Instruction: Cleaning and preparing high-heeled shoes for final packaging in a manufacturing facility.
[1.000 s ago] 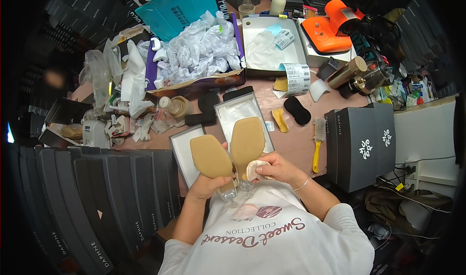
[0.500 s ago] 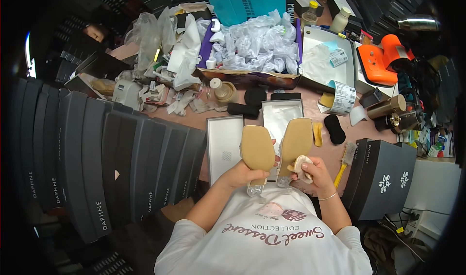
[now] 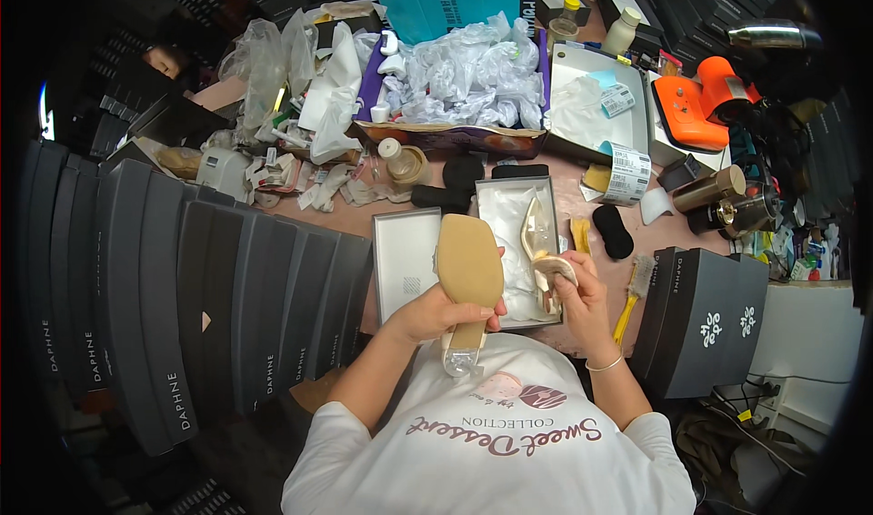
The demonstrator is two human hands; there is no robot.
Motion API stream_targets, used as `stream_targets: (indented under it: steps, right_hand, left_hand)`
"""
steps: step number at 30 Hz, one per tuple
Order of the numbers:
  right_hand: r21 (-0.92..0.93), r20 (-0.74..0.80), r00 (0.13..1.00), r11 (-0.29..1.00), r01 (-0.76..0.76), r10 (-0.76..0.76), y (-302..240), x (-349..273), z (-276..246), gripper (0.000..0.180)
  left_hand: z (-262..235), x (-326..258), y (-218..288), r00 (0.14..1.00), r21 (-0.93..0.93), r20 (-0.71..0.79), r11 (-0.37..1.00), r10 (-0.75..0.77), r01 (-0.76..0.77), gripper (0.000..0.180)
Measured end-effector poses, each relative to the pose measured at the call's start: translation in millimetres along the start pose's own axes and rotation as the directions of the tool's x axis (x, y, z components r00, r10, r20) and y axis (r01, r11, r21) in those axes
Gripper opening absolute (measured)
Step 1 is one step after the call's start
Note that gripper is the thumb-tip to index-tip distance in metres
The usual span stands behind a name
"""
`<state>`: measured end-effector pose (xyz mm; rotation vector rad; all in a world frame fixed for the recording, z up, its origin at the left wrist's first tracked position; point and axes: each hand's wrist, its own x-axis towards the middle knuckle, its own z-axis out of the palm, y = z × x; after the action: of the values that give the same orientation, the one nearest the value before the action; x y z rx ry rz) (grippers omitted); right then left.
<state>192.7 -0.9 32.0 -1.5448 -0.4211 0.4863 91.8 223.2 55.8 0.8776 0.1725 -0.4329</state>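
My left hand (image 3: 441, 315) is closed around a shoe (image 3: 469, 260), its tan sole facing up and its clear heel toward me. My right hand (image 3: 587, 301) pinches a small beige pad (image 3: 556, 267). Just beyond the pad, a second shoe (image 3: 538, 228) with a shiny pale upper lies on its side at the shoebox (image 3: 514, 184), which is lined with white tissue. Whether my right fingers also touch this shoe, I cannot tell. The grey-rimmed box lid (image 3: 400, 242) lies left of the shoebox, partly behind my left hand and the first shoe.
Dark shoeboxes (image 3: 232, 306) stand in a row at left, and more shoeboxes (image 3: 705, 324) at right. A yellow-handled brush (image 3: 629, 306), a yellow strip (image 3: 580, 235) and black pads (image 3: 613, 231) lie right of the open box. Behind stands a purple box (image 3: 455, 138) of crumpled plastic.
The second shoe has turned from sole-up to its side and moved away from the first shoe, over the open box. My right hand stays on the pad; my left still grips the first shoe.
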Motion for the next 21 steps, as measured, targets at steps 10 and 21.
stream_targets:
  steps: [10,21]
  right_hand:
    - [-0.439,0.395,0.740,0.596,0.672,-0.544,-23.4,-9.3,32.5,0.031]
    - [-0.541,0.280,0.859,0.669,0.510,-0.429,-13.1,20.4,35.7,0.018]
  left_hand:
    - [20.1,-1.0,-47.3,0.994,0.215,-0.051,0.971,-0.097,0.106,0.029]
    - [29.4,-4.7,-60.2,0.989,0.168,-0.108,0.979,-0.101,0.118,0.026]
